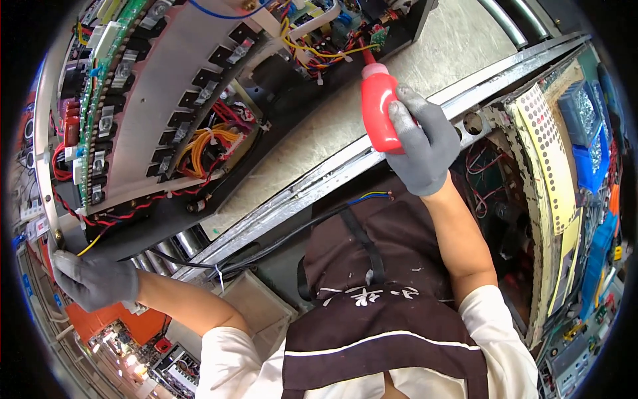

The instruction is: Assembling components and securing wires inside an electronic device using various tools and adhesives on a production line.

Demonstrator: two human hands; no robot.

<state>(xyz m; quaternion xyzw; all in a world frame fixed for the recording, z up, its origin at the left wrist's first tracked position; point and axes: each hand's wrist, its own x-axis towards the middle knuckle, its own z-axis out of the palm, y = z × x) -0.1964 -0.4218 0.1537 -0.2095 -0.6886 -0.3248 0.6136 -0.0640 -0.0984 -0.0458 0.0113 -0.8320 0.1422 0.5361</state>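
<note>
In a grey glove, my right hand point(425, 143) is wrapped round a red squeeze bottle point(382, 110). The bottle's narrow nozzle points away from me, its tip by the coloured wires point(332, 58) and a small green board point(379, 36) on the chassis edge. At the far left my gloved left hand point(93, 282) grips the near corner of the open metal chassis point(149, 100); its fingertips are partly hidden. The chassis holds a long green circuit board point(106, 86), a row of black transistors point(193, 100) and a bundle of orange wires point(206, 149).
The chassis lies on a metal worktop point(458, 40) with a steel rail point(319, 176) along its near edge. A black cable point(279, 243) hangs below the rail. On the right are a perforated yellow sheet point(545, 146) and blue parts bins point(591, 156). Rollers point(189, 243) show at left.
</note>
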